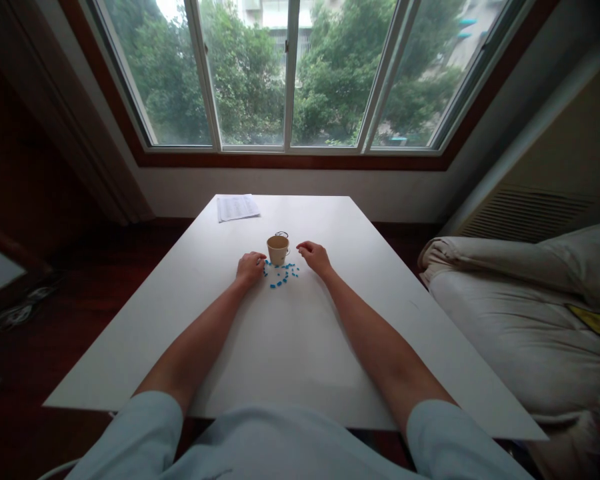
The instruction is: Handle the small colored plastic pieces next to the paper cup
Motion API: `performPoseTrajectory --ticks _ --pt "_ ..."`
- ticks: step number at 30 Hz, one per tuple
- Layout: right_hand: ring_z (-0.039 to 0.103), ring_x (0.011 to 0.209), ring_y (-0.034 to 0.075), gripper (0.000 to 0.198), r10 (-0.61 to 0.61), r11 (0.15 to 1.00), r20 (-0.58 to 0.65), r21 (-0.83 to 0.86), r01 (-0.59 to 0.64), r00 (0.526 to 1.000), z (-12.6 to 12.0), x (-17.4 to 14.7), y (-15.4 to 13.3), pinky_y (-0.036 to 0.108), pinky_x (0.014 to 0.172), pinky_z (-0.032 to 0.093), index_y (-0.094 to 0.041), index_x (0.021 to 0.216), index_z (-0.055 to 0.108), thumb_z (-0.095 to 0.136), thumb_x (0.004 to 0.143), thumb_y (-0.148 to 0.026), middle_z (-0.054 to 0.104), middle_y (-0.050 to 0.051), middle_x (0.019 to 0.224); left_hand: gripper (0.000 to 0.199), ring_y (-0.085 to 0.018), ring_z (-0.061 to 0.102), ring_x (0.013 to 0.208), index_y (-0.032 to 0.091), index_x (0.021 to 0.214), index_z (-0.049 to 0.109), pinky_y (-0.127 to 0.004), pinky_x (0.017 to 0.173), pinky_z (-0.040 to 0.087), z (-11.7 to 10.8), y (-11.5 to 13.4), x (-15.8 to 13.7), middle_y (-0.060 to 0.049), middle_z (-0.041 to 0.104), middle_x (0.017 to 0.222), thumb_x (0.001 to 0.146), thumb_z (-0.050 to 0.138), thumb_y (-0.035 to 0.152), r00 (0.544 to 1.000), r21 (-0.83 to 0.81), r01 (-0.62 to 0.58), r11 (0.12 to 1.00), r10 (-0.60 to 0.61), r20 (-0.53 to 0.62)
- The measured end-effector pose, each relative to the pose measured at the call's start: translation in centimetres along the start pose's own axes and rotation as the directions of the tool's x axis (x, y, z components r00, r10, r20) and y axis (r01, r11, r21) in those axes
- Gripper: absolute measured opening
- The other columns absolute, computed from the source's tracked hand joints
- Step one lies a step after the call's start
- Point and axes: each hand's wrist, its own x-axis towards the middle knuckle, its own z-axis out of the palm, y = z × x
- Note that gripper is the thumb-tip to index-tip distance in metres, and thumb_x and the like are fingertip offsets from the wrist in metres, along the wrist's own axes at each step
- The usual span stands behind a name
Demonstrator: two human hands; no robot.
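Note:
A small beige bucket-shaped cup stands upright on the white table, with a thin dark loop showing behind its rim. Scattered in front of it lie several small blue pieces. My left hand is low at the left of the cup, its curled fingers beside the leftmost pieces. On the other side, my right hand is held a little apart from the cup, with thumb and fingertips drawn together. Whatever either hand may hold is too small or hidden to make out.
Printed sheets of paper lie at the table's far left corner. A padded, pale-covered seat stands to the right. Beyond the table is a wide window, and cables lie on the dark floor at left.

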Motion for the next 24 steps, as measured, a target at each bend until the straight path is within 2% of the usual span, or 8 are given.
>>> performPoseTrajectory --ticks 3,9,13,17,24 --pt "0.059 0.083 0.016 0.021 -0.005 0.978 0.078 -0.206 0.021 0.997 0.8 -0.7 1.5 0.029 0.081 0.046 -0.02 0.093 0.075 0.057 0.083 -0.023 0.07 0.005 0.093 0.031 -0.023 0.056 0.11 0.025 0.108 0.075 -0.034 0.099 0.042 0.0 0.1 -0.2 -0.006 0.068 0.12 0.088 0.051 0.023 0.999 0.011 -0.045 0.999 0.045 0.014" --pt "0.054 0.103 0.019 0.021 -0.166 0.912 0.184 -0.345 0.222 0.969 2.2 -1.6 0.9 0.03 0.092 0.043 -0.021 0.094 0.076 0.056 0.089 -0.022 0.065 0.009 0.101 0.032 -0.023 0.056 0.108 0.023 0.106 0.076 -0.034 0.098 0.043 0.1 0.7 -0.4 -0.008 0.068 0.115 0.088 0.05 0.022 0.997 0.026 -0.077 0.997 0.077 0.012" --pt "0.055 0.105 0.019 0.028 -0.215 0.898 0.253 -0.328 0.292 0.943 2.2 -2.6 0.4 0.03 0.094 0.043 -0.022 0.102 0.076 0.053 0.088 -0.015 0.064 0.008 0.105 0.03 -0.023 0.057 0.105 0.023 0.103 0.077 -0.035 0.097 0.045 0.4 1.3 -0.7 -0.008 0.068 0.11 0.088 0.051 0.023 0.996 0.005 -0.089 0.996 0.088 0.009" --pt "0.056 0.106 0.019 0.029 -0.265 0.898 0.285 -0.276 0.344 0.921 2.7 -3.7 0.0 0.03 0.095 0.044 -0.024 0.105 0.076 0.053 0.09 -0.016 0.066 0.007 0.108 0.029 -0.023 0.058 0.102 0.023 0.1 0.078 -0.035 0.096 0.046 0.8 1.7 -1.0 -0.008 0.068 0.106 0.088 0.052 0.024 0.996 -0.018 -0.09 0.996 0.089 -0.01" --pt "0.061 0.094 0.016 0.028 -0.225 0.95 0.279 -0.151 0.274 0.934 1.8 -3.5 -0.1 0.027 0.088 0.047 -0.023 0.101 0.076 0.054 0.087 -0.014 0.069 0.004 0.104 0.029 -0.022 0.058 0.103 0.023 0.1 0.078 -0.035 0.096 0.046 0.9 2.5 -1.7 -0.008 0.068 0.104 0.087 0.052 0.021 0.994 -0.057 -0.109 0.992 0.11 0.008"
